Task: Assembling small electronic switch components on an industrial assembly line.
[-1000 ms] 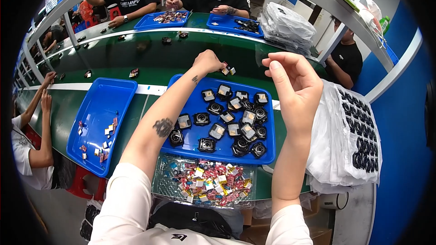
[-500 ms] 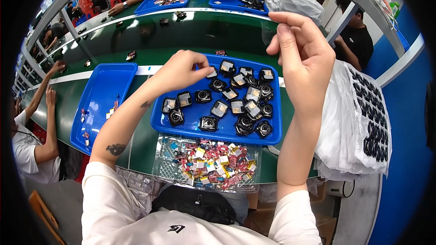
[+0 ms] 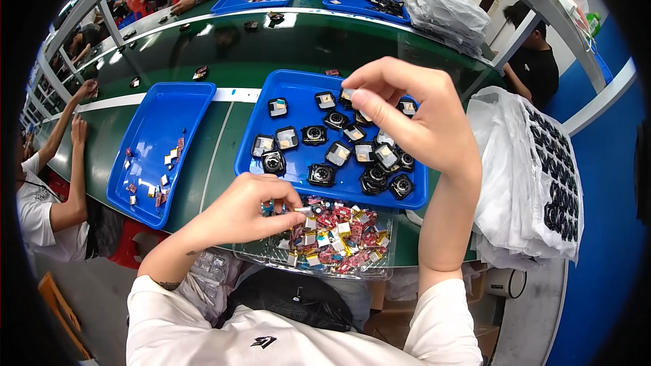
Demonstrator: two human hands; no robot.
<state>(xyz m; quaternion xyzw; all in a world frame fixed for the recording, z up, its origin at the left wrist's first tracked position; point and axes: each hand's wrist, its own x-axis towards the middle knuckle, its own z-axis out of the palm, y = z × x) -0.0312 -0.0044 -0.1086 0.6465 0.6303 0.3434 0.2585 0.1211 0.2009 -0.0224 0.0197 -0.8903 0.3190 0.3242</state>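
My right hand reaches over a blue tray, thumb and forefinger closed at the edge of a black watch case that still lies among the others. Several such cases rest in the tray, some showing grey open insides, others round black sensor backs, like the watch case near the front. My left hand is low over a clear plastic tray heaped with small red, white and yellow electronic parts. Its thumb and forefinger are pinched together at the pile; whatever sits between them is too small to name.
A second blue tray with a few small parts stands to the left. Stacked white sheets with black rings rise at the right. Across the green conveyor belt, people work at more blue trays. Another person sits at left.
My left hand has come down from the blue tray to the heap of small parts. My right hand has dropped from its raised place, where it held a clear film, to the watch cases.
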